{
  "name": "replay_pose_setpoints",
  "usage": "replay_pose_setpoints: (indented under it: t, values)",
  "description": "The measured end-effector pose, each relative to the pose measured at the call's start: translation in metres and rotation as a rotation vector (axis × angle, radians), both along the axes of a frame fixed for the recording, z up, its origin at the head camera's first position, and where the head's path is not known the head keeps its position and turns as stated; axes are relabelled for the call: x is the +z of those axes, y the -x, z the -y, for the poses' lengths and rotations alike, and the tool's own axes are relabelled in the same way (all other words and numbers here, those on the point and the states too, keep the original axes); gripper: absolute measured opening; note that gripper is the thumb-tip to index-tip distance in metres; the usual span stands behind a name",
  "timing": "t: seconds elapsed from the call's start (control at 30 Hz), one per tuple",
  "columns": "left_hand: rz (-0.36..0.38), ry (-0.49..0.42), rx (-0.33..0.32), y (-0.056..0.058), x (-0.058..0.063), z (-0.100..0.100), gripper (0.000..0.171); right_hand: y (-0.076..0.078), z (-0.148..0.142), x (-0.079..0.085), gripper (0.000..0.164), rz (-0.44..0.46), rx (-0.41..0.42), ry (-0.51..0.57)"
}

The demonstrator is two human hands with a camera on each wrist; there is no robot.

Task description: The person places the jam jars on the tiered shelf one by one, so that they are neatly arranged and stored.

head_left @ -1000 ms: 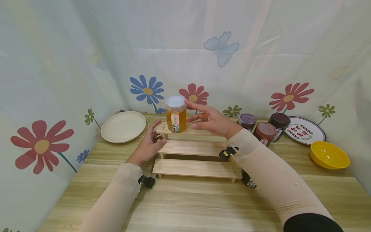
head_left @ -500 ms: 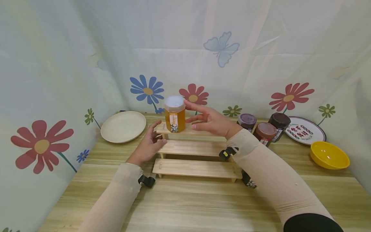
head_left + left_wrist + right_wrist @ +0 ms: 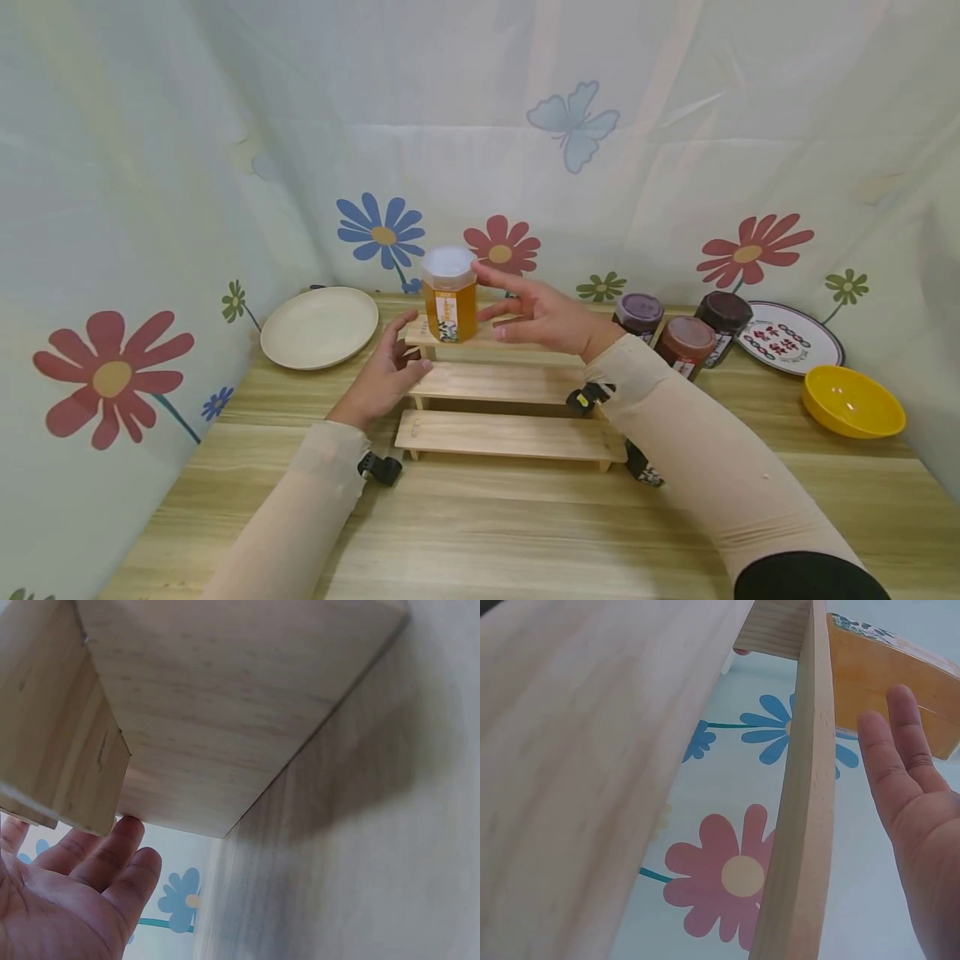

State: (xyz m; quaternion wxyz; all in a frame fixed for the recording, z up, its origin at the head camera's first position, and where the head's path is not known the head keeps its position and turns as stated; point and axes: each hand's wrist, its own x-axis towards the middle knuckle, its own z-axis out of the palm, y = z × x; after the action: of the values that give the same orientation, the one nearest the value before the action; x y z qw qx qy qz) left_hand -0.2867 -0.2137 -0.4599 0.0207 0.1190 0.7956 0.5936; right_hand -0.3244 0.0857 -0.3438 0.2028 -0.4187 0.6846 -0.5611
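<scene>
A honey jar (image 3: 453, 312) with amber contents, a white lid and a white label stands upright near the left end of the top step of a three-tier wooden stand (image 3: 510, 382). My right hand (image 3: 543, 312) is at the jar's right side, index fingertip at the lid and other fingers extended near its body. In the right wrist view, two straight fingers overlap the amber jar wall (image 3: 885, 675). My left hand (image 3: 378, 375) is at the stand's left end, thumb by the middle step. Its fingers reach along the stand's side in the left wrist view, palm bare.
Purple (image 3: 639, 315), red-brown (image 3: 685, 342) and dark (image 3: 722, 321) lidded jars stand right of the stand; another dark jar (image 3: 643, 462) is partly hidden by my right forearm. A cream plate (image 3: 319, 327) lies left, a patterned plate (image 3: 791, 337) and yellow bowl (image 3: 853, 402) right.
The honey jar has shifted slightly left along the top step and turned a little. My right fingers have followed it left. The left hand has stayed in place.
</scene>
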Motion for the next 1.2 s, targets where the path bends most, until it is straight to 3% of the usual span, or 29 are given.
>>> replay_pose_setpoints:
  t: [0.23,0.53,0.8,0.97,1.2]
  values:
    - [0.001,-0.01,-0.005,0.001,0.0,0.0,0.083,-0.003,0.001,0.001,0.087,0.031,0.007,-0.021]
    - [-0.006,-0.004,0.002,0.002,0.0,0.001,0.083,-0.001,0.002,0.002,0.086,0.0,0.016,-0.009]
    - [-0.011,-0.001,0.007,0.002,-0.001,0.002,0.083,-0.003,-0.005,0.009,0.071,-0.122,-0.118,0.034]
    - [-0.021,-0.012,-0.009,0.001,-0.003,0.001,0.083,-0.017,-0.019,0.023,0.055,-0.187,-0.229,-0.035]
    - [-0.022,-0.022,-0.014,0.002,-0.003,0.001,0.083,-0.049,-0.048,0.04,0.052,-0.256,-0.315,-0.16]
